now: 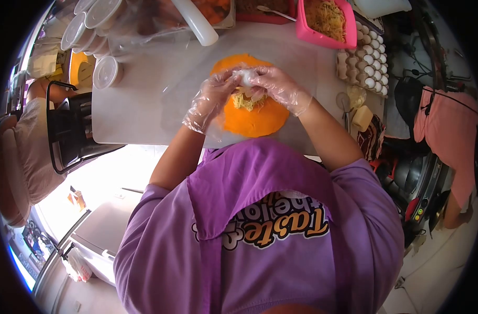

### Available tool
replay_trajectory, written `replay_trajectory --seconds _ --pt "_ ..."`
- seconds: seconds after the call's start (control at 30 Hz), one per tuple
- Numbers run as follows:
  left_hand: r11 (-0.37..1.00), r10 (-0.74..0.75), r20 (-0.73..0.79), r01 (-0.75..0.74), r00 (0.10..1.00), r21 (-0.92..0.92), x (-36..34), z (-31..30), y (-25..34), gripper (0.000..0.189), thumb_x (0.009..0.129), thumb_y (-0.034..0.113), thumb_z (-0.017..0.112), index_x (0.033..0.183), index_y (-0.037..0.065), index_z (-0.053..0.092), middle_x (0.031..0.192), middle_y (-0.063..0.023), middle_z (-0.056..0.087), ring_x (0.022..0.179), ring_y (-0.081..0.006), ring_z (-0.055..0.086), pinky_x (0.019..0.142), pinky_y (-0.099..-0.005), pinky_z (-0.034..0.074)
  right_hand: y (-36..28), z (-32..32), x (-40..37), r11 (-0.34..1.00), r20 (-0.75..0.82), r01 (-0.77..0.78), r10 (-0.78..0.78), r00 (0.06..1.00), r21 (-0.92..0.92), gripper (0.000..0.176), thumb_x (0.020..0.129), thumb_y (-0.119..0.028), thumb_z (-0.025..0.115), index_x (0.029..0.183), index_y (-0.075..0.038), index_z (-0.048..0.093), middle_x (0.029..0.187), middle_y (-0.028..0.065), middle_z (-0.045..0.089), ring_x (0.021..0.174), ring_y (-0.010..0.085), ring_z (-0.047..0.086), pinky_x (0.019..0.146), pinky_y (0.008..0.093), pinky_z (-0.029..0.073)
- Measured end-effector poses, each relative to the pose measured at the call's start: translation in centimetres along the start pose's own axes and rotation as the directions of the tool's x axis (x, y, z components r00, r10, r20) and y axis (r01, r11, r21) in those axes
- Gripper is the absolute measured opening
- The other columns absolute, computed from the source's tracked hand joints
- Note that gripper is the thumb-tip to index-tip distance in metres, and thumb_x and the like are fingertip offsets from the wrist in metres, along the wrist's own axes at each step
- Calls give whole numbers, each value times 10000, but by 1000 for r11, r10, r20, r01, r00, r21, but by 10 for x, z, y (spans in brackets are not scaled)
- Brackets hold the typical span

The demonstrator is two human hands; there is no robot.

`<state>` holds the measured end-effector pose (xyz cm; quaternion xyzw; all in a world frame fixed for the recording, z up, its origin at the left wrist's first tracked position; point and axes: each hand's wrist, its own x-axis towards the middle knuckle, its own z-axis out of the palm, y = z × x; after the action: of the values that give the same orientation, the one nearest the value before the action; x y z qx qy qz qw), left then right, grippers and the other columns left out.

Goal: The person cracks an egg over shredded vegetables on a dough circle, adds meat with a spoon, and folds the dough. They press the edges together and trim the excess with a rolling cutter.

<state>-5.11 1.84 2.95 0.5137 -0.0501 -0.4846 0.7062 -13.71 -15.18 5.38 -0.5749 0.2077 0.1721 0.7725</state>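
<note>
A flat round of orange dough [257,120] lies on the table in front of me, with a small heap of pale shredded filling [248,100] near its middle. Above the heap, both my hands, in clear plastic gloves, meet around a white egg [246,77]. My left hand [218,91] has its fingers closed on the egg's left side. From the right, my right hand [275,86] grips the same egg. The fingers and gloves hide part of the egg and part of the dough.
Egg trays [365,60] stand at the table's right edge, below a pink container [328,23] of shredded filling. Lidded plastic tubs [107,72] are at the left. A white roller [197,23] lies at the back. A black chair [74,125] and a seated person are left of the table.
</note>
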Motion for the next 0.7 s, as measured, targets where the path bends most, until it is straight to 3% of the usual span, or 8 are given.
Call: replay_trajectory --seconds 0.1,0.17,0.43,0.5,0.63,0.7 --pt "989 16 -67 -6 998 150 2 3 -3 351 919 159 582 1228 -5 547 1089 -77 622 946 -137 597 837 -238 486 -10 5 -4 997 -22 6 -7 1000 -72 373 887 -220 578 1191 -4 560 1032 22 610 866 84 568 780 238 469" --pt "935 76 -46 -55 996 350 2 2 -4 375 887 220 633 1189 3 585 1024 -60 653 912 -101 598 807 -232 478 -17 11 -6 996 -49 -1 -3 999 -85 354 877 -237 592 1141 -1 595 975 20 620 835 78 567 760 224 462" --pt "921 74 -15 -63 997 384 5 0 -6 385 862 205 662 1173 -12 591 1022 -58 656 925 -102 598 835 -231 466 -4 4 6 986 -131 -49 28 991 -160 351 850 -262 614 1076 5 640 878 20 625 781 75 562 707 213 457" --pt "925 60 -3 -54 998 376 5 3 -4 380 874 164 650 1194 -26 570 1063 -59 640 945 -109 587 855 -226 457 -2 0 9 980 -85 -24 8 996 -198 314 847 -188 604 1087 12 634 891 34 635 815 86 581 724 220 473" --pt "843 84 -29 -56 996 535 2 4 -6 378 878 195 649 1189 -6 575 1048 -59 648 943 -111 592 847 -240 462 7 4 6 947 -111 78 -118 987 -312 299 823 -66 591 1106 26 618 946 55 641 875 100 596 766 235 488" --pt "800 91 -49 -44 995 598 3 0 -14 373 877 206 651 1184 5 579 1042 -62 651 942 -113 594 844 -249 466 12 8 3 975 -133 152 -175 976 -163 341 789 29 576 1129 33 602 1011 74 641 921 112 601 802 248 492"
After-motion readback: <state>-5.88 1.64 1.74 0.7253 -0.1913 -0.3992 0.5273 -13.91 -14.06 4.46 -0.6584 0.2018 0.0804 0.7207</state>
